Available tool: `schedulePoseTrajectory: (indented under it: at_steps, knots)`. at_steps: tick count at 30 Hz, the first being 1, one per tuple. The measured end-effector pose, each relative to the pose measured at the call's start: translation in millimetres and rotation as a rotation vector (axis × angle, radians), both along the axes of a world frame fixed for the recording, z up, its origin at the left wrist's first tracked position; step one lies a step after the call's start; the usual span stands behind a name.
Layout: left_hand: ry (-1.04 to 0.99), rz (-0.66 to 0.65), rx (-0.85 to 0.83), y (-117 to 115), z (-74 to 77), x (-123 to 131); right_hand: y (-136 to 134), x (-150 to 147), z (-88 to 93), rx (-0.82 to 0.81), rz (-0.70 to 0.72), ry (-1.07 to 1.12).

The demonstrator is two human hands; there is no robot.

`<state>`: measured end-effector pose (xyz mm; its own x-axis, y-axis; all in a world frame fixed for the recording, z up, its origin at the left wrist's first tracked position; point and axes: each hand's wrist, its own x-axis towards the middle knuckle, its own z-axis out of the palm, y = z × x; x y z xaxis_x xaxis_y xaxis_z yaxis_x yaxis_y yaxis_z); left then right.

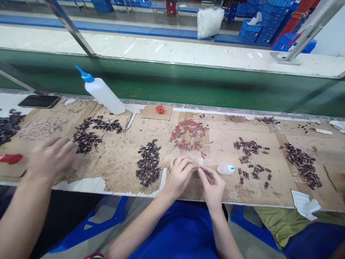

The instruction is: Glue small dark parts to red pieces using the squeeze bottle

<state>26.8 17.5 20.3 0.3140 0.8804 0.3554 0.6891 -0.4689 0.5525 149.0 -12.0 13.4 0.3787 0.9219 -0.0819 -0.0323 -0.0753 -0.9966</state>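
Note:
Just above the bench's near edge, my left hand (181, 175) and my right hand (213, 186) meet fingertip to fingertip. Both are closed in a pinch around something tiny and dark that the fingers mostly cover. Beyond them lies a ring of small red parts (185, 126). Left of my left hand is a heap of small black parts (148, 163). A little white bottle with a blue tip (225, 169) lies on its side close to my right hand. Farther right are scattered red-and-black pieces (249, 147), and the cardboard sheet (215, 144) lies under everything.
At left, a co-worker's blurred hand (52, 156) reaches over the bench near more black parts (86, 138). A large white squeeze bottle (105, 95) leans behind. A phone (39, 101), a red cap (160, 109) and another red-and-black pile (304, 165) lie around. A green belt (172, 86) runs behind.

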Motion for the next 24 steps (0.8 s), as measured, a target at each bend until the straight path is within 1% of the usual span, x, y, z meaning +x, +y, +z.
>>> schedulePoseTrajectory:
  at_steps: [4, 7, 10, 12, 15, 18, 21, 24]
  knots:
    - [0.006, 0.051, -0.014, 0.5, -7.2, -8.2, 4.7, 5.0, -8.9, -0.042, 0.013, 0.041]
    - [0.029, 0.077, -0.059, -1.2, -14.9, -11.2, 5.1, 5.6, -13.3, -0.087, 0.001, 0.006]
    - [0.016, 0.086, -0.115, -1.4, -21.5, -10.8, 4.5, 2.5, -12.9, -0.077, 0.001, -0.032]
    - [-0.028, 0.089, -0.157, -0.4, -23.6, -9.4, 4.1, -0.5, -11.1, -0.049, 0.003, -0.013]
    - [-0.128, 0.091, -0.236, 1.0, -22.6, -7.0, 4.6, -4.0, -9.3, -0.027, 0.005, 0.047]
    - [-0.257, 0.088, -0.288, 0.2, -18.7, -4.9, 6.2, -5.0, -9.5, -0.052, 0.001, 0.106]
    - [-0.377, 0.05, -0.271, -1.8, -13.2, -3.0, 7.2, -4.4, -10.2, -0.074, -0.022, 0.15]
    - [-0.435, 0.004, -0.236, -3.1, -7.4, -1.7, 7.4, -3.6, -9.5, -0.081, -0.053, 0.165]
